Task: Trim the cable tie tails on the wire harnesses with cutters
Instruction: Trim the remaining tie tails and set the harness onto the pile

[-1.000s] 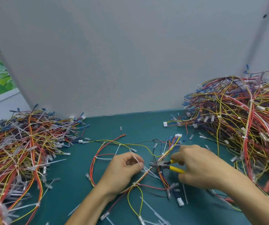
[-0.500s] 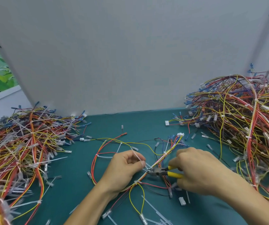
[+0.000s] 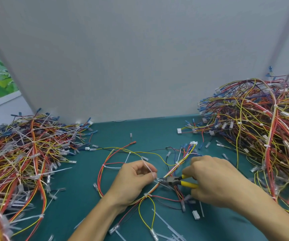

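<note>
While the left hand curls its fingers and pinches a white cable tie tail between thumb and forefinger, the right hand grips the yellow handles of the cutters. Their dark nose points left and meets the wire harness just beside the left fingertips, though whether the blades have closed on the tie is too small to tell. Red, orange and yellow wires of that harness loop out left of the cutters on the green mat, its white plug lies beyond them, and more of its strands run under the cutters and disappear beneath the right hand. On the near side of the cutters lie cut tie strips and a loose white connector. Well to the left of the cutters sits a heap of harnesses bristling with long white tails. Right of them, past the right wrist, rises a taller tangled heap that crowds that side of the mat. Behind everything stands a plain grey panel.
</note>
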### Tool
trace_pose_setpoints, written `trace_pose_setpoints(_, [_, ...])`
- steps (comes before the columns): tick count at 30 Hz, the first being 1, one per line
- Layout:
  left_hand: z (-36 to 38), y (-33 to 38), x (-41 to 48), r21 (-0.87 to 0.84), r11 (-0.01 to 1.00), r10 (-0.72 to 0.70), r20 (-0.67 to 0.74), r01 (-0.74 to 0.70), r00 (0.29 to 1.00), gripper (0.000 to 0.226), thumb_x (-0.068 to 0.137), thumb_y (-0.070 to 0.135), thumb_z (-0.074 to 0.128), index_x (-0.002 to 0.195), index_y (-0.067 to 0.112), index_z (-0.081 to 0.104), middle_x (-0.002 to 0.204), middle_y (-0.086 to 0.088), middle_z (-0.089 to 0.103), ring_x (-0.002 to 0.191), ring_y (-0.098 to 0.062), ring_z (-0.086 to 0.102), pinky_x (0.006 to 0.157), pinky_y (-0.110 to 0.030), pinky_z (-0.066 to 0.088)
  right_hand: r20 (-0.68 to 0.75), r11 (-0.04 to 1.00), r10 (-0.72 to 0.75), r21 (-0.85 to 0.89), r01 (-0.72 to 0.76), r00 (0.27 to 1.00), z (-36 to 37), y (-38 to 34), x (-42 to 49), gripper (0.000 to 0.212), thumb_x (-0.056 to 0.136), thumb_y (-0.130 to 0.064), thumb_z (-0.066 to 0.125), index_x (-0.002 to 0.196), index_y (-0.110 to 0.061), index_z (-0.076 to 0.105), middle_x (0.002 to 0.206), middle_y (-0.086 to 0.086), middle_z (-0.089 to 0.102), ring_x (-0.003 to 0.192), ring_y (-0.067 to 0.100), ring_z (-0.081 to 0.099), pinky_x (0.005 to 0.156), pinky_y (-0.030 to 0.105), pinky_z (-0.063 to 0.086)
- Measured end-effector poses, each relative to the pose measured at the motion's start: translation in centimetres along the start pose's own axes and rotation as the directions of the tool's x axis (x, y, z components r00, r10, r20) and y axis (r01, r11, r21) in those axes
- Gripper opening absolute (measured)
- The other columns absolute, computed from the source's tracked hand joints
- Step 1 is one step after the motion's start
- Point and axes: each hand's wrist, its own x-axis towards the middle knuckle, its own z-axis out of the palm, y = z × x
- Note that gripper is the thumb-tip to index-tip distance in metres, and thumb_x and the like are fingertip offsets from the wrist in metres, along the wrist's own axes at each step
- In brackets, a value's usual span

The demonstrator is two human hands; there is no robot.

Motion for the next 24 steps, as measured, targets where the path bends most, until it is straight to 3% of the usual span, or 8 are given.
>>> trace_pose_setpoints(19, [0.14, -0.08, -0.05, 0.01, 1.0, 0.001, 0.021, -0.001, 1.0, 0.014, 0.079, -0.002, 0.072, 0.077, 0.012, 0.069, 0.06, 0.01, 0.063, 0.055, -0.001, 0.053, 0.057, -0.009, 0.041, 0.049, 0.999, -0.05, 0.003, 0.05, 0.998, 0.05, 0.24, 0.28, 0.035, 0.083, -0.027, 0.055, 0.117, -0.031, 0.061, 0.092, -0.01, 0.038, 0.094, 0.02, 0.051, 0.067, 0.028, 0.035])
trace_pose_setpoints(24, [0.14, -0.14, 0.0, 0.019, 1.0, 0.0, 0.018, -0.001, 1.0, 0.015, 0.078, -0.003, 0.072, 0.077, 0.013, 0.07, 0.061, 0.009, 0.064, 0.055, -0.002, 0.054, 0.057, -0.01, 0.042, 0.045, 0.998, -0.051, -0.025, 0.052, 0.998, 0.09, 0.15, 0.41, 0.029, 0.083, -0.027, 0.056, 0.111, -0.027, 0.063, 0.093, -0.006, 0.046, 0.094, 0.024, 0.055, 0.065, 0.028, 0.035])
